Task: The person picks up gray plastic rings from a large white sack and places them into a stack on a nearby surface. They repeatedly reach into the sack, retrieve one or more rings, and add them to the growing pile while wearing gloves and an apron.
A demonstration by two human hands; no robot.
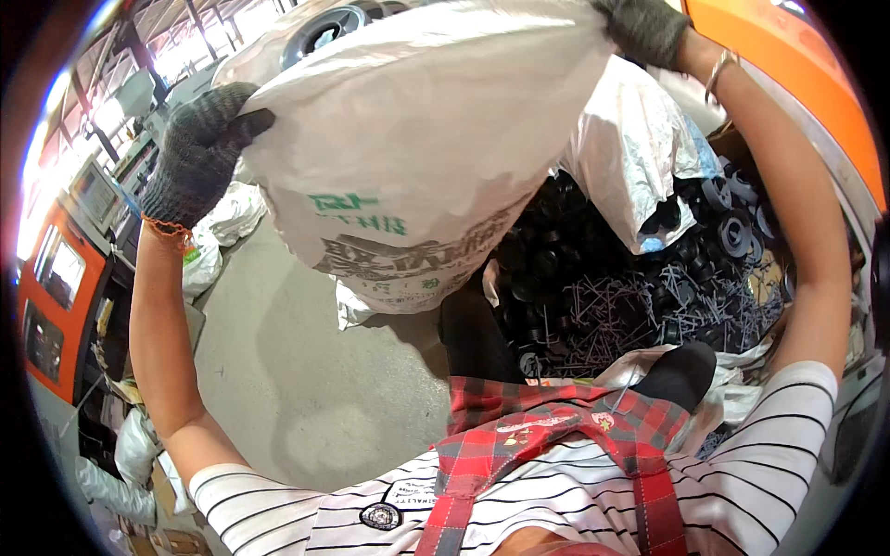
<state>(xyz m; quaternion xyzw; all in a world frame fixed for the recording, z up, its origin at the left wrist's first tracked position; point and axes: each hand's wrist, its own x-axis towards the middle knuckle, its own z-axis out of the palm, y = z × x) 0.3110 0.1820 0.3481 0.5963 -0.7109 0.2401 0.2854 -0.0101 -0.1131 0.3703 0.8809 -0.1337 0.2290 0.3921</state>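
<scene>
A large white woven sack (408,139) hangs in front of me, with its mouth edge stretched between my two gloved hands. My left hand (199,148), in a dark grey knit glove, pinches the sack's upper left corner. At the upper right, my right hand (644,30) in a matching glove is closed on the other corner. Grey and black ring-shaped plastic parts (324,35) show at the top behind the sack's rim. The lower end of the sack hangs close to the floor by my leg. What it contains is hidden.
To the right lies a heap of black plastic parts (547,250) with thin grey sprues (612,315). Another white sack (630,157) rests over it. An orange machine (788,65) stands at the right, another orange machine (60,296) at the left. White bags (134,463) lie lower left.
</scene>
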